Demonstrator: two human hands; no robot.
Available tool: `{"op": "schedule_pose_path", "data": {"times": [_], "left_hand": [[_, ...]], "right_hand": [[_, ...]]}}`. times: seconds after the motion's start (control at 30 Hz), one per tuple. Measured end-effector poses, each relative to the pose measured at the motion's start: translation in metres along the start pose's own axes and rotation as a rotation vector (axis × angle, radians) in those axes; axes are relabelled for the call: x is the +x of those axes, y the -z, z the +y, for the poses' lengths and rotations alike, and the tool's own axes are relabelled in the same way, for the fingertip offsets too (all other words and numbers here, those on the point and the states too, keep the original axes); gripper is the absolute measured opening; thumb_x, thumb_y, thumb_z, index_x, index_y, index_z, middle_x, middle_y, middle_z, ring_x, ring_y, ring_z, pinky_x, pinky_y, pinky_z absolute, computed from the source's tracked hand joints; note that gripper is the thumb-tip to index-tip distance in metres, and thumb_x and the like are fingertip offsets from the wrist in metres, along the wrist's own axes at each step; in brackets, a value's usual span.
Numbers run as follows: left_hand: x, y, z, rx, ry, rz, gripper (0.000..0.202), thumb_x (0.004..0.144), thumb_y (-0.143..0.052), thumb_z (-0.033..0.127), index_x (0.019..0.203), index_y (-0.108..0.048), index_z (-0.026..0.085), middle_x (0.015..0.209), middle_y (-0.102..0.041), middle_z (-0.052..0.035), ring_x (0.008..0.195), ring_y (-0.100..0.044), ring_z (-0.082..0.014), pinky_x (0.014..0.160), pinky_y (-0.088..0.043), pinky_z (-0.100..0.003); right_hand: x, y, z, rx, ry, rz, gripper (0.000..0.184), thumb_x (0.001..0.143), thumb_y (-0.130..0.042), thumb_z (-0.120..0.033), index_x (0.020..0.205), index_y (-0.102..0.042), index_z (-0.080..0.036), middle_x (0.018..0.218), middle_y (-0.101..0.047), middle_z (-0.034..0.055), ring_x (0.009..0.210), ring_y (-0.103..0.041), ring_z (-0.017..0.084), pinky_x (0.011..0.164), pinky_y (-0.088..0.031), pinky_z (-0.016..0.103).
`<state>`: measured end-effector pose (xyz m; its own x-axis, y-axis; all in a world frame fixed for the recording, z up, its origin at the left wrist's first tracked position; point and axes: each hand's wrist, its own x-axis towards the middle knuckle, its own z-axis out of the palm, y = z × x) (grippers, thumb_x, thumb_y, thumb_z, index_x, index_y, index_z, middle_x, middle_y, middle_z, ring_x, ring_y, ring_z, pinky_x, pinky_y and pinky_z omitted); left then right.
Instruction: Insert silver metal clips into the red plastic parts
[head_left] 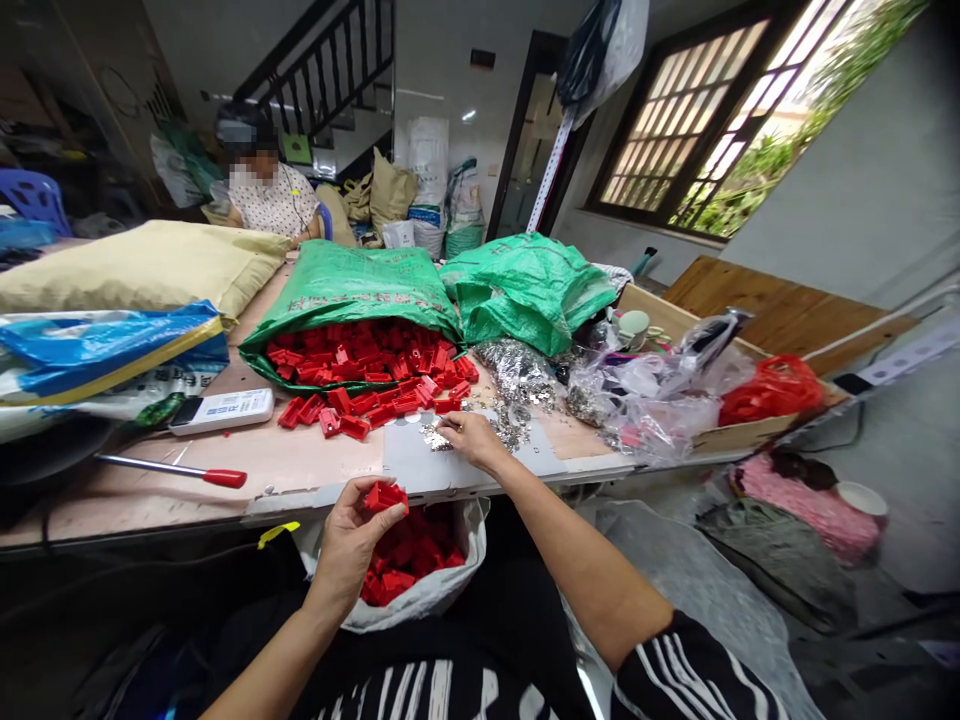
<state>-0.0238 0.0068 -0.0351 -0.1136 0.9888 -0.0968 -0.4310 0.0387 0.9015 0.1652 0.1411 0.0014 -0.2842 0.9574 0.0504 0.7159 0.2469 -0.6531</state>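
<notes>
My left hand (352,530) is closed around a red plastic part (386,496), just in front of the table edge. Below it hangs an open white sack (474,560) with many red parts inside. My right hand (469,438) reaches onto the table, its fingertips pinched at a scatter of small shiny metal pieces (435,436). Whatever lies between those fingertips is too small to make out. Behind it, red plastic parts (360,402) spill from a green woven bag (360,280) lying on its side.
A clear bag of metal pieces (517,368) and a second green bag (529,285) stand behind my right hand. Leftward lie a white device (225,411) and a red-handled rod (223,478). A wooden tray (757,440) holds plastic bags. Another person (274,200) sits across the table.
</notes>
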Motion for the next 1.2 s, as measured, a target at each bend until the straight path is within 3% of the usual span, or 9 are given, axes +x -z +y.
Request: {"op": "schedule_pose_path", "data": {"times": [0.13, 0.27, 0.33, 0.53, 0.67, 0.93, 1.2], "left_hand": [[0.004, -0.002, 0.002, 0.012, -0.021, 0.010, 0.043, 0.062, -0.081, 0.025, 0.099, -0.058, 0.022, 0.084, -0.072, 0.0024, 0.073, -0.067, -0.0127, 0.071, -0.053, -0.023], [0.007, -0.008, 0.006, 0.089, -0.103, 0.004, 0.042, 0.062, -0.081, 0.026, 0.098, -0.060, 0.021, 0.083, -0.071, 0.0017, 0.071, -0.067, -0.0142, 0.069, -0.053, -0.024], [0.008, -0.010, 0.007, 0.147, -0.151, 0.002, 0.041, 0.063, -0.080, 0.027, 0.098, -0.060, 0.021, 0.084, -0.071, 0.0003, 0.075, -0.068, -0.0160, 0.071, -0.053, -0.026], [0.007, -0.012, 0.008, 0.386, -0.394, 0.014, 0.031, 0.066, -0.078, 0.024, 0.094, -0.067, 0.022, 0.095, -0.067, -0.0035, 0.088, -0.065, -0.0198, 0.082, -0.051, -0.030], [0.004, -0.013, 0.007, 0.443, -0.487, 0.003, 0.030, 0.065, -0.078, 0.022, 0.094, -0.070, 0.024, 0.097, -0.066, -0.0058, 0.094, -0.062, -0.0229, 0.084, -0.049, -0.033], [0.001, -0.017, 0.008, 0.457, -0.499, -0.026, 0.029, 0.063, -0.079, 0.019, 0.090, -0.072, 0.026, 0.093, -0.068, -0.0058, 0.093, -0.063, -0.0236, 0.085, -0.049, -0.035], [0.001, -0.015, 0.004, 0.252, -0.194, -0.044, 0.041, 0.066, -0.079, 0.026, 0.104, -0.066, 0.022, 0.091, -0.069, -0.0019, 0.075, -0.065, -0.0166, 0.073, -0.052, -0.027]], "right_hand": [[-0.012, -0.003, -0.003, 0.181, -0.016, -0.044, 0.018, 0.081, -0.056, -0.032, 0.084, -0.065, -0.016, 0.063, -0.058, -0.0026, 0.055, -0.050, 0.010, 0.053, -0.038, 0.021], [-0.029, -0.008, -0.012, 0.677, -0.109, -0.138, 0.027, 0.069, -0.067, -0.039, 0.080, -0.059, -0.016, 0.051, -0.045, -0.0082, 0.043, -0.037, 0.006, 0.042, -0.026, 0.019], [-0.038, -0.010, -0.018, 0.812, -0.136, -0.158, 0.030, 0.064, -0.071, -0.041, 0.076, -0.057, -0.017, 0.050, -0.045, -0.0088, 0.041, -0.035, 0.005, 0.041, -0.023, 0.018], [-0.060, -0.016, -0.034, 0.771, -0.131, -0.206, 0.029, 0.068, -0.069, -0.043, 0.072, -0.055, -0.018, 0.048, -0.048, -0.0073, 0.041, -0.038, 0.007, 0.043, -0.027, 0.020], [-0.070, -0.023, -0.037, 0.628, -0.072, -0.150, 0.025, 0.073, -0.064, -0.040, 0.070, -0.052, -0.019, 0.054, -0.047, -0.0063, 0.047, -0.041, 0.008, 0.047, -0.031, 0.021], [-0.078, -0.033, -0.041, 0.472, -0.028, -0.037, 0.020, 0.078, -0.058, -0.034, 0.068, -0.048, -0.020, 0.063, -0.048, -0.0047, 0.059, -0.041, 0.010, 0.054, -0.033, 0.022], [-0.081, -0.025, -0.037, 0.863, -0.121, -0.304, 0.041, 0.072, -0.066, -0.054, 0.075, -0.043, -0.021, 0.056, -0.040, -0.0093, 0.044, -0.030, 0.006, 0.044, -0.022, 0.020]]}}
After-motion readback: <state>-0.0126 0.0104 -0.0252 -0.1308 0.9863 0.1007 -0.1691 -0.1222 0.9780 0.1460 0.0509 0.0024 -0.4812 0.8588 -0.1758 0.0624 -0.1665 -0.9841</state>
